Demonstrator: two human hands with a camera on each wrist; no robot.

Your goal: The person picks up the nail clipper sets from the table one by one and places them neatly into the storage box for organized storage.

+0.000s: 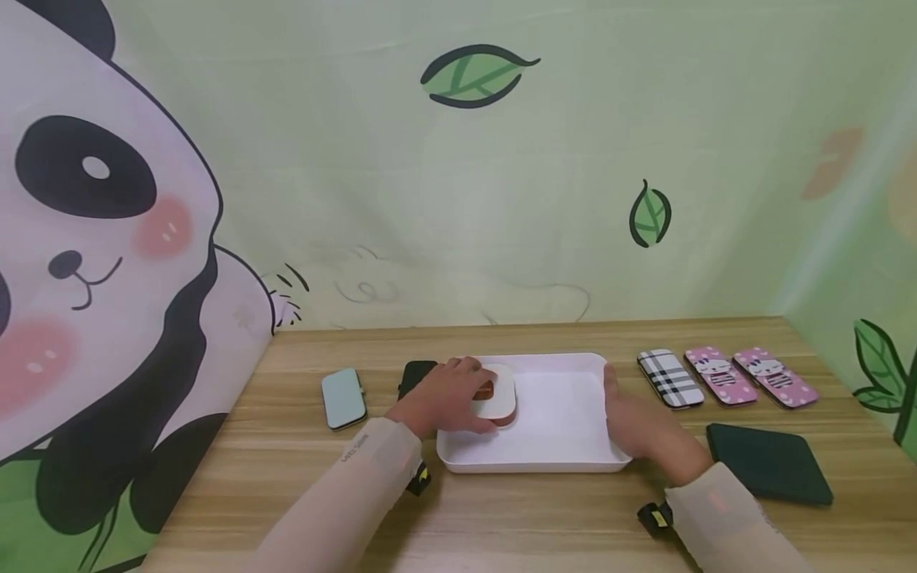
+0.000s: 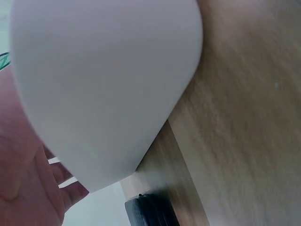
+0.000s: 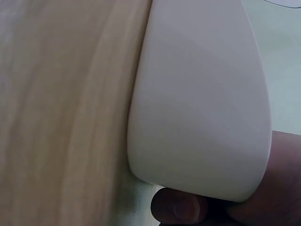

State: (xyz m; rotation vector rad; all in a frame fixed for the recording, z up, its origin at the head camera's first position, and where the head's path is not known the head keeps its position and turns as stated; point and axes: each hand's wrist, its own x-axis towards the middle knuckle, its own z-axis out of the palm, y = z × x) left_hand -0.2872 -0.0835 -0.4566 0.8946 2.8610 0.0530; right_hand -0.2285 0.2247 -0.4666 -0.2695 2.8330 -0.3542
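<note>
A shallow white tray (image 1: 559,414) lies on the wooden table, its outer wall filling much of both wrist views. Over its left part, my left hand (image 1: 447,394) holds a small white rounded-square box (image 1: 505,390) with a brown patch on top and a pinkish-brown lower side. The thumb is at the box's near side and the fingers at its far side. At the tray's right end, my right hand (image 1: 637,422) grips the wall. A curled fingertip (image 3: 186,209) shows by the tray's corner in the right wrist view.
Left of the tray lie a pale blue flat case (image 1: 344,398) and a black case (image 1: 415,374), partly hidden by the left hand. At right are a plaid case (image 1: 670,378), two pink patterned cases (image 1: 719,376) and a dark green flat item (image 1: 770,463). A printed curtain (image 1: 501,199) hangs behind.
</note>
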